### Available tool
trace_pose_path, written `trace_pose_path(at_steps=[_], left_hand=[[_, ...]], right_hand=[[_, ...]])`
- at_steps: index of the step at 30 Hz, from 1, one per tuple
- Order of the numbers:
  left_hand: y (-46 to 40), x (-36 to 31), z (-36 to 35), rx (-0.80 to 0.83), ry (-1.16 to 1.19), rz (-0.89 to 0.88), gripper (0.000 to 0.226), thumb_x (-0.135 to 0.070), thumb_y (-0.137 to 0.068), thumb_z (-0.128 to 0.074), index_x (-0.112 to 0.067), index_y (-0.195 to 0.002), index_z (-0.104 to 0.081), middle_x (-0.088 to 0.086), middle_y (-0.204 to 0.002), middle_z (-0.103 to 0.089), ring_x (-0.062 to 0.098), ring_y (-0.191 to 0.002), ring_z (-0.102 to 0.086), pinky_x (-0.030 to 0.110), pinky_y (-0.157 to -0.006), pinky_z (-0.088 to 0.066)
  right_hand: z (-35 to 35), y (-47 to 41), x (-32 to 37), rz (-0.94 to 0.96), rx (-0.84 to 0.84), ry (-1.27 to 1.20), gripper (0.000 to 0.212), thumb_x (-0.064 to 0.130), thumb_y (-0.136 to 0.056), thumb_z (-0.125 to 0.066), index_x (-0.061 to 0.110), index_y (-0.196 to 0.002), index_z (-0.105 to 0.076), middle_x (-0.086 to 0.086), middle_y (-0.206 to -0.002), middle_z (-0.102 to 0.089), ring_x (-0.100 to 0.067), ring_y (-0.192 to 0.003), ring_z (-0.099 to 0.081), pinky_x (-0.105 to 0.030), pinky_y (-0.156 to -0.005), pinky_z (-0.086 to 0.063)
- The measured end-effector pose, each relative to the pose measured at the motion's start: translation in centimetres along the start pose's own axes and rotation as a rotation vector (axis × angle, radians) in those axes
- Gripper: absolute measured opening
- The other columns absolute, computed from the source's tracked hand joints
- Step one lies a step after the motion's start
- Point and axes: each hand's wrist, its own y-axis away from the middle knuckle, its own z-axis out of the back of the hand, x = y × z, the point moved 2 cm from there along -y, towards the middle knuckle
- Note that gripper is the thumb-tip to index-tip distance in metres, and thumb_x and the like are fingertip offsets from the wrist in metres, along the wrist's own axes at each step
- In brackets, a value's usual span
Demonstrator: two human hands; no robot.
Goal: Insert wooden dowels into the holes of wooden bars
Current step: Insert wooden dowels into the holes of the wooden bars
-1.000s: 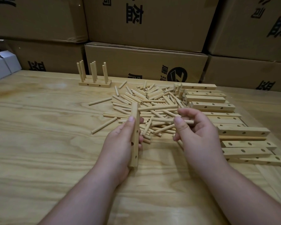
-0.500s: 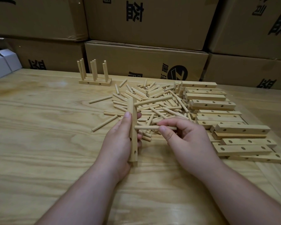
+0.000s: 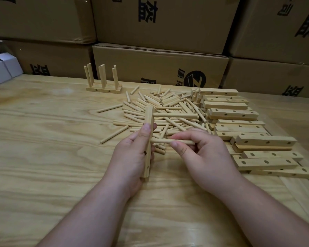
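My left hand (image 3: 130,155) grips a wooden bar (image 3: 149,122) that stands on end, its holed face turned right. A dowel (image 3: 175,115) sticks out sideways from the bar's upper hole. My right hand (image 3: 202,154) pinches a second dowel (image 3: 161,141) lying level, its left tip touching the bar at the middle hole. Behind the hands lies a loose pile of dowels (image 3: 168,107). Several drilled bars (image 3: 248,139) lie stacked at the right.
Finished bars with upright dowels (image 3: 103,81) stand at the back of the wooden table (image 3: 43,148). Cardboard boxes (image 3: 159,66) wall off the far side. Small white boxes (image 3: 2,66) sit at the far left.
My right hand has carried the picked dowel left, from the pile to the bar's middle hole. The left hand has kept the bar upright and steady.
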Motion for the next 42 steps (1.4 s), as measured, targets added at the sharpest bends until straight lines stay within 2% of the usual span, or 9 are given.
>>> trace_pose_path(at_steps=[6, 14, 20, 24, 27, 30, 33, 37, 42], left_hand=[[0.2, 0.0, -0.1, -0.033, -0.041, -0.015, 0.048, -0.064, -0.07, -0.068, -0.034, -0.105, -0.08, -0.014, -0.064, -0.061, 0.005, -0.059, -0.052, 0.02, -0.056, -0.044], [0.0, 0.1, -0.1, -0.043, -0.038, -0.035, 0.04, -0.063, -0.08, -0.066, -0.036, -0.106, -0.079, -0.01, -0.065, -0.058, 0.006, -0.062, -0.053, 0.023, -0.058, -0.046], [-0.1, 0.2, -0.2, -0.041, -0.014, 0.032, 0.031, -0.044, -0.1, -0.056, -0.026, -0.107, -0.08, -0.004, -0.071, -0.063, 0.007, -0.062, -0.056, 0.022, -0.055, -0.047], [-0.4, -0.3, 0.0, -0.137, 0.24, 0.117, 0.033, -0.036, -0.103, -0.053, -0.015, -0.104, -0.078, 0.0, -0.066, -0.057, 0.008, -0.053, -0.05, 0.022, -0.046, -0.042], [-0.5, -0.7, 0.2, -0.181, 0.383, 0.157, 0.036, -0.038, -0.105, -0.049, -0.011, -0.106, -0.073, 0.0, -0.06, -0.052, 0.01, -0.047, -0.045, 0.024, -0.043, -0.04], [-0.5, -0.8, 0.3, -0.202, 0.414, 0.172, 0.036, -0.039, -0.105, -0.046, -0.008, -0.109, -0.066, 0.001, -0.058, -0.05, 0.011, -0.044, -0.044, 0.025, -0.041, -0.039], [-0.5, -0.9, 0.2, -0.204, 0.413, 0.18, 0.036, -0.039, -0.106, -0.046, -0.008, -0.108, -0.064, 0.001, -0.058, -0.049, 0.011, -0.044, -0.043, 0.025, -0.042, -0.039], [-0.5, -0.9, 0.2, -0.209, 0.413, 0.173, 0.036, -0.038, -0.106, -0.046, -0.008, -0.114, -0.064, 0.001, -0.059, -0.049, 0.011, -0.046, -0.042, 0.025, -0.043, -0.039], [-0.5, -0.8, 0.2, -0.21, 0.407, 0.171, 0.04, -0.039, -0.105, -0.046, -0.007, -0.119, -0.065, 0.001, -0.06, -0.05, 0.011, -0.046, -0.043, 0.026, -0.044, -0.04]], right_hand=[[-0.5, 0.3, -0.2, -0.056, -0.011, -0.075, 0.016, 0.018, -0.088, -0.075, 0.033, -0.086, -0.072, 0.029, -0.057, -0.061, 0.004, -0.05, -0.055, -0.004, -0.051, -0.038], [-0.6, 0.3, -0.3, -0.025, -0.02, -0.096, 0.013, 0.018, -0.09, -0.071, 0.031, -0.088, -0.072, 0.022, -0.05, -0.055, 0.002, -0.047, -0.048, -0.005, -0.048, -0.034], [-0.3, 0.3, -0.5, 0.064, -0.123, -0.055, 0.017, 0.028, -0.089, -0.072, 0.037, -0.102, -0.068, 0.005, -0.076, -0.065, -0.008, -0.066, -0.059, -0.016, -0.06, -0.048], [0.0, 0.2, -1.2, 0.106, -0.159, 0.056, 0.01, 0.033, -0.094, -0.064, 0.036, -0.103, -0.063, 0.011, -0.081, -0.06, -0.008, -0.08, -0.059, -0.02, -0.067, -0.047], [-0.6, 0.0, -1.9, 0.13, -0.024, 0.368, 0.012, 0.027, -0.094, -0.063, 0.026, -0.102, -0.073, 0.015, -0.093, -0.058, -0.003, -0.094, -0.052, -0.028, -0.085, -0.045], [-1.7, 0.3, -2.1, 0.114, 0.186, 0.563, 0.03, 0.037, -0.095, -0.057, 0.037, -0.123, -0.067, 0.016, -0.106, -0.049, -0.01, -0.109, -0.041, -0.035, -0.098, -0.035], [-2.0, 0.4, -1.9, 0.122, 0.254, 0.681, 0.033, 0.044, -0.094, -0.049, 0.045, -0.124, -0.064, 0.017, -0.107, -0.044, -0.012, -0.108, -0.035, -0.035, -0.096, -0.025], [-1.6, 0.1, -1.8, 0.099, 0.115, 0.696, 0.02, 0.04, -0.091, -0.057, 0.035, -0.099, -0.075, 0.017, -0.096, -0.049, -0.014, -0.102, -0.043, -0.042, -0.097, -0.032], [-1.7, 0.0, -2.3, 0.054, 0.149, 0.714, 0.031, 0.053, -0.088, -0.061, 0.039, -0.114, -0.07, 0.017, -0.098, -0.047, -0.011, -0.105, -0.04, -0.037, -0.096, -0.03]])
